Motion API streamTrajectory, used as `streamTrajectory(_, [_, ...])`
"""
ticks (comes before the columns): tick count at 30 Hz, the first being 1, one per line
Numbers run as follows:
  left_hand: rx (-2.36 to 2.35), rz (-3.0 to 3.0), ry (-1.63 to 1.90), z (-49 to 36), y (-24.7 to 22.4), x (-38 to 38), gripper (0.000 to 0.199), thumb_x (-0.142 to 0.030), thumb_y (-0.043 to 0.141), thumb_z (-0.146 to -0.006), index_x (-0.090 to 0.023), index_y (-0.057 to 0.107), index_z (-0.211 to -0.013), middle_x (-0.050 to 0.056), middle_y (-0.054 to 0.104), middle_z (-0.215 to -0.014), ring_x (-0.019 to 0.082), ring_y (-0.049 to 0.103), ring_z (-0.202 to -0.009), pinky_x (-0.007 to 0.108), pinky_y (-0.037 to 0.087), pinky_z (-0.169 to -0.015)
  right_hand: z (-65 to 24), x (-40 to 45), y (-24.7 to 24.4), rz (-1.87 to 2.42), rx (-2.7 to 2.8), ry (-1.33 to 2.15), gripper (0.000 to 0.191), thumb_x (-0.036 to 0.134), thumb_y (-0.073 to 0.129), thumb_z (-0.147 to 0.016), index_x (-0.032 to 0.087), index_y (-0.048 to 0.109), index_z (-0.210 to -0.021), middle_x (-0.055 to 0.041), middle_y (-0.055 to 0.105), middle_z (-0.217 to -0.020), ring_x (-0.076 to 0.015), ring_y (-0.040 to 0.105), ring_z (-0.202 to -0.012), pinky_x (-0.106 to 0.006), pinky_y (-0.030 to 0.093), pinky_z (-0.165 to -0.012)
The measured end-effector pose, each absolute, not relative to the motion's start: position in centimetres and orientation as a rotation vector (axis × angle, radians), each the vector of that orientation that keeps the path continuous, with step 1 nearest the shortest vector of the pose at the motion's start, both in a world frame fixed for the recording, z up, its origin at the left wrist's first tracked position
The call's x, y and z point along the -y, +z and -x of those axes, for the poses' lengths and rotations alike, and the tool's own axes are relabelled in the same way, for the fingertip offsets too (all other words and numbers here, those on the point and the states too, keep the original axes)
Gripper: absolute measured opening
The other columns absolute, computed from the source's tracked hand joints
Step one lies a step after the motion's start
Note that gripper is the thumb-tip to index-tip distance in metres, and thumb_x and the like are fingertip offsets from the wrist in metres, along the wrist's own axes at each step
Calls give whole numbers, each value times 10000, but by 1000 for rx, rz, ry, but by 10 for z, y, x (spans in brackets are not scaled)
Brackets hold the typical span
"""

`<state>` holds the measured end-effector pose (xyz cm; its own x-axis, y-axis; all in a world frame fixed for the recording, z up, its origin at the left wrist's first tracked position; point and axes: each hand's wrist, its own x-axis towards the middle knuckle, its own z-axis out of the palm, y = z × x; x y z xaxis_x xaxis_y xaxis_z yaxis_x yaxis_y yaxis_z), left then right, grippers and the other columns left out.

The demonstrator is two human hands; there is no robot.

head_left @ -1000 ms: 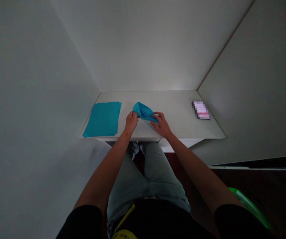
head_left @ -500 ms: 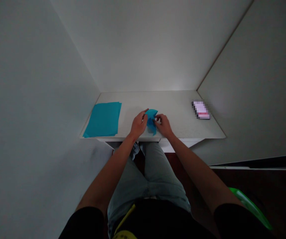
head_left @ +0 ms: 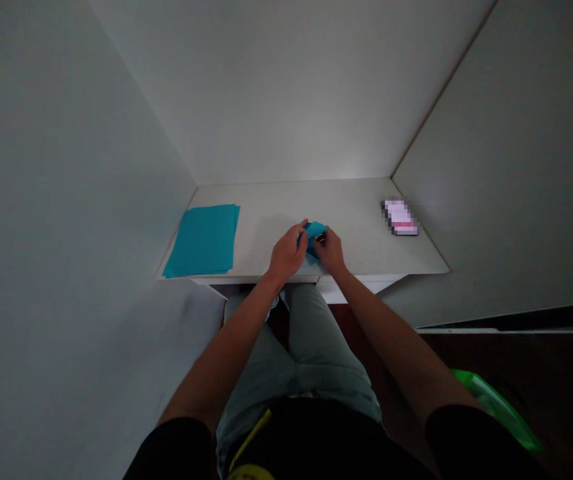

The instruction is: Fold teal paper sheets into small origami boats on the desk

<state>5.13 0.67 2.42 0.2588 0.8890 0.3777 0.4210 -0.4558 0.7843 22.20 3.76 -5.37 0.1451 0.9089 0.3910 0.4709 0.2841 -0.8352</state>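
I see the left hand [head_left: 288, 257] gripping one side of the folded blue paper [head_left: 317, 229], the right hand [head_left: 331, 252] pinching the other. Paper is between them, over the white tabletop [head_left: 356, 210]; stacked blue sheets [head_left: 204, 240] lie to the left
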Motion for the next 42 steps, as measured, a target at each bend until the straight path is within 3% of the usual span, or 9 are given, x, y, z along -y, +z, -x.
streamTrajectory(4, [-1293,-1968,1191,-49,21,-12,229,-357,460,-1135,-232,648,-1172,121,689,-1501,242,693,-1309,429,575,-1100,-219,-38,-53,1287,1449,529,166,406,621,-935,244,607,-968,-63,701,-959,-213,667,-803,-372,587,-720])
streamTrajectory(9, [-1518,-1812,1327,-36,18,-24,218,-350,484,-1115,-206,645,-1093,115,755,-1138,225,714,-1047,361,574,-938,-218,-37,-49,1219,1469,504,164,417,588,-977,254,596,-977,-84,665,-1051,-229,661,-925,-370,612,-732])
streamTrajectory(12, [-1600,-1716,1383,-29,19,-30,199,-332,490,-1109,-211,631,-1038,78,743,-1041,206,695,-969,332,537,-903,-219,-36,-46,1191,1514,501,182,439,598,-990,258,593,-975,-91,669,-1085,-236,652,-965,-379,612,-776])
streamTrajectory(17, [-1687,-1570,1412,-17,16,-39,192,-338,497,-1103,-219,623,-1019,40,710,-952,199,671,-918,321,517,-896,-220,-34,-46,1189,1451,683,240,494,606,-993,263,547,-967,-38,691,-935,-199,642,-806,-343,556,-718])
streamTrajectory(25, [-1674,-1309,1408,12,-3,-51,224,-409,468,-1100,-242,593,-1017,19,672,-934,177,660,-829,272,551,-707,-223,-42,-52,1094,1256,868,342,581,669,-932,290,490,-944,52,509,-698,-166,487,-615,-299,412,-577])
streamTrajectory(28, [-1732,-1307,1456,20,-7,-57,203,-367,480,-1077,-233,588,-970,35,679,-937,191,669,-873,307,556,-795,-225,-43,-52,1081,1231,965,394,630,694,-916,296,488,-962,74,451,-631,-157,424,-560,-280,349,-520])
streamTrajectory(32, [-1795,-1340,1490,33,-12,-65,167,-327,521,-1040,-230,585,-919,57,699,-961,217,676,-977,363,529,-964,-228,-46,-53,1048,1182,974,438,665,722,-908,302,494,-995,85,461,-613,-153,443,-556,-270,373,-525])
streamTrajectory(36, [-1825,-1321,1510,48,-15,-68,158,-341,545,-1026,-223,601,-937,92,727,-1002,240,682,-988,402,530,-995,-229,-48,-56,1050,1161,941,456,694,692,-922,301,487,-1029,75,515,-655,-159,496,-589,-278,433,-562])
streamTrajectory(42, [-1868,-1328,1523,61,-8,-72,165,-359,541,-1027,-219,614,-979,117,733,-1060,269,697,-1064,423,524,-1035,-230,-50,-60,1101,1176,857,447,692,663,-943,291,496,-1047,52,528,-719,-164,469,-624,-285,380,-559])
